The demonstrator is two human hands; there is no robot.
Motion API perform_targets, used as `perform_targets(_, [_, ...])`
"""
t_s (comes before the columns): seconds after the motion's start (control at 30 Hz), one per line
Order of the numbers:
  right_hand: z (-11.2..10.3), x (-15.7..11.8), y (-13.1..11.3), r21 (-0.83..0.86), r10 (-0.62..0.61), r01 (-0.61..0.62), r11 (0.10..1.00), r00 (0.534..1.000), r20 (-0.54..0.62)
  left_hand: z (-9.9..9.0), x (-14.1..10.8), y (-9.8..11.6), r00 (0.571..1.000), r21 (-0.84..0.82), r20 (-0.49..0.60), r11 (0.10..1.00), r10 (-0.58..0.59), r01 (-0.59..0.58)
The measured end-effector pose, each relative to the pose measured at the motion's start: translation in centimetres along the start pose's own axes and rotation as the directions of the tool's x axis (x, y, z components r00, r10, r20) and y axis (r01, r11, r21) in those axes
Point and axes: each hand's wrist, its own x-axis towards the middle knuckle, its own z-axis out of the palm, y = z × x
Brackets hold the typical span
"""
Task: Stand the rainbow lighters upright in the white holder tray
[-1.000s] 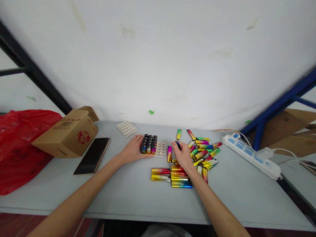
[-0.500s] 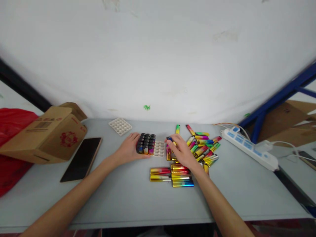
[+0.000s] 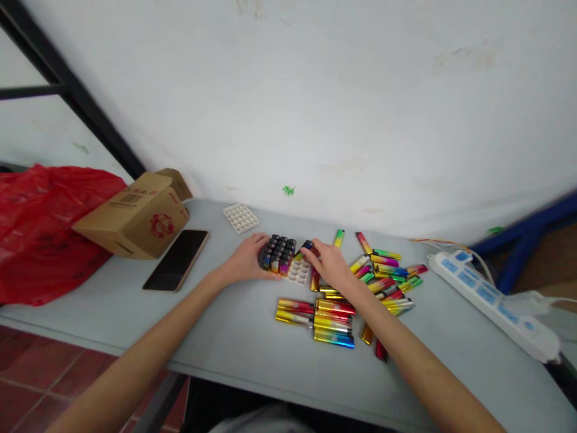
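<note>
Several lighters (image 3: 278,254) with black tops stand upright in rows in a white tray (image 3: 299,272) of round cells, whose bare cells show on the right. My left hand (image 3: 249,257) is wrapped around the left side of this block of lighters. Between the fingers of my right hand (image 3: 328,262) is a single black-topped lighter (image 3: 307,245), tilted over the tray's bare cells. A loose heap of shiny coloured lighters (image 3: 383,282) lies to the right. Nearer to me, more lighters (image 3: 333,323) lie flat in two stacks side by side.
A second white tray (image 3: 241,218) lies at the back. On the left are a phone (image 3: 177,260), a cardboard box (image 3: 135,219) and a red plastic bag (image 3: 49,234). A white power strip (image 3: 491,304) with cables lies on the right, and a wall (image 3: 315,108) rises behind the table.
My right hand has brought its lighter over the tray, closer to the standing rows. My left hand still holds the block. The camera view has turned and tilted.
</note>
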Motion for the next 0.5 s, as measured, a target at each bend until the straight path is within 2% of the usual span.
perform_targets(0.13, [-0.6, 0.7, -0.1, -0.136, -0.018, 0.030, 0.990, 0.996, 0.085, -0.2, 0.0, 0.1, 1.000, -0.004, 0.004, 1.000, -0.004, 0.004])
perform_targets(0.37, [-1.9, 0.7, -1.6, -0.321, -0.002, 0.053, 0.946, 0.987, 0.158, -0.2, -0.1, 0.1, 1.000, -0.032, -0.005, 0.999, -0.009, 0.009])
perform_targets(0.5, [-1.9, 0.7, -1.3, -0.330, 0.082, -0.032, 0.944, 0.987, 0.140, -0.1, -0.1, -0.1, 1.000, -0.035, 0.008, 0.999, 0.010, -0.010])
